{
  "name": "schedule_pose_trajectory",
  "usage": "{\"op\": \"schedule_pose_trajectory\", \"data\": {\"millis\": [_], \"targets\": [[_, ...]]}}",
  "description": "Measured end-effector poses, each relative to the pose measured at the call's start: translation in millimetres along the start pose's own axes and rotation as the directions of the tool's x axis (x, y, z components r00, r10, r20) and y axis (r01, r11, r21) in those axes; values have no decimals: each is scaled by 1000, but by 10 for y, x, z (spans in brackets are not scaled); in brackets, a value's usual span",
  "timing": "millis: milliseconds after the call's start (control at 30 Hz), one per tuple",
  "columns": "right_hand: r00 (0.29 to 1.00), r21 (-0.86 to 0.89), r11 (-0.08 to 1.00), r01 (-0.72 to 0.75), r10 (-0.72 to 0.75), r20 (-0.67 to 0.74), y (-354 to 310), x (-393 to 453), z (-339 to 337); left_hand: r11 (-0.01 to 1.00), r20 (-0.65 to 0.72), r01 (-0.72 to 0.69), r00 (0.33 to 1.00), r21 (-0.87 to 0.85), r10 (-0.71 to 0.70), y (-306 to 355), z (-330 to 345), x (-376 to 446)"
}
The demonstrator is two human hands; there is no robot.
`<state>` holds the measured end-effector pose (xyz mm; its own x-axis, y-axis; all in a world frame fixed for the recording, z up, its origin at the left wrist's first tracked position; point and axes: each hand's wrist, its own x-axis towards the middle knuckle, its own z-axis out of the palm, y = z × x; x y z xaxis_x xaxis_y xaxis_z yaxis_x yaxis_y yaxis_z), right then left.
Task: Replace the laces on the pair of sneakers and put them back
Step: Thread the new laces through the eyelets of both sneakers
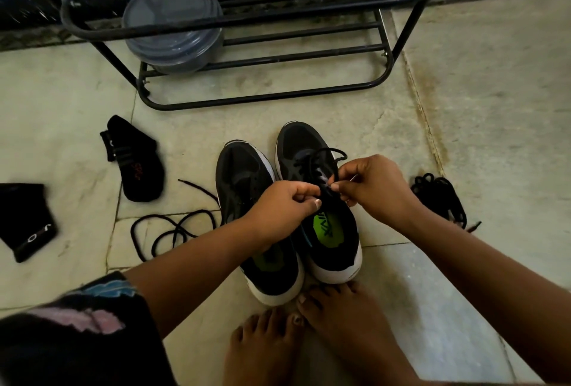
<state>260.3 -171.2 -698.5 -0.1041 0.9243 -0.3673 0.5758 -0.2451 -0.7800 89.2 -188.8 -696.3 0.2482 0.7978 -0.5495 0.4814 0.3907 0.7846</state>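
Observation:
Two black sneakers with white soles stand side by side on the floor, toes pointing away from me. The right sneaker [304,150] has a black lace [321,158] threaded over its tongue. My left hand [285,209] and my right hand [375,186] meet above its tongue, each pinching a part of that lace. The left sneaker [242,175] shows no lace, and my left forearm hides its heel. A loose black lace [173,231] lies in loops on the floor to the left. A bundled black lace [440,197] lies to the right.
A black metal shoe rack [268,55] stands just behind the sneakers, with a grey lidded container [173,30] on its lower shelf. Two black socks [136,160] [26,220] lie at the left. My bare feet [309,333] touch the sneakers' heels.

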Motion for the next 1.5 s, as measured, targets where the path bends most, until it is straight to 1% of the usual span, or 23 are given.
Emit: {"op": "schedule_pose_trajectory", "data": {"millis": [100,200,267,467,600,767,933,1100,1267,1367,1500], "targets": [[998,-76,996,55,-55,5,-2,-20,44,995,5,62,998,-84,-62,-14,20,3],[999,-52,997,48,-48,-10,23,-12,78,957,-14,165,985,-237,-173,-6,49,28],[999,-20,999,27,-27,-19,36,-8,84,938,-32,205,974,-279,-223,19,75,44],[998,-4,999,52,-52,26,36,-55,56,902,-60,227,962,-366,-267,41,64,51],[999,80,996,41,-42,16,35,-25,-10,901,-62,224,962,-371,-265,39,70,51],[998,-22,998,55,-54,26,35,12,48,900,-85,221,959,-376,-271,24,101,62],[997,-13,998,67,-66,37,77,17,107,899,-101,204,960,-388,-262,5,125,67],[999,-50,998,41,-42,-17,55,4,155,907,-101,204,961,-368,-257,-8,129,96],[995,-167,981,95,-97,-4,45,-51,227,921,-104,181,968,-344,-229,-27,135,91],[996,-126,990,67,-73,-42,81,-51,269,932,-117,156,972,-326,-203,-41,155,86],[997,30,999,29,-27,-73,104,-66,300,963,-185,109,970,-248,-157,-85,243,84]]}}
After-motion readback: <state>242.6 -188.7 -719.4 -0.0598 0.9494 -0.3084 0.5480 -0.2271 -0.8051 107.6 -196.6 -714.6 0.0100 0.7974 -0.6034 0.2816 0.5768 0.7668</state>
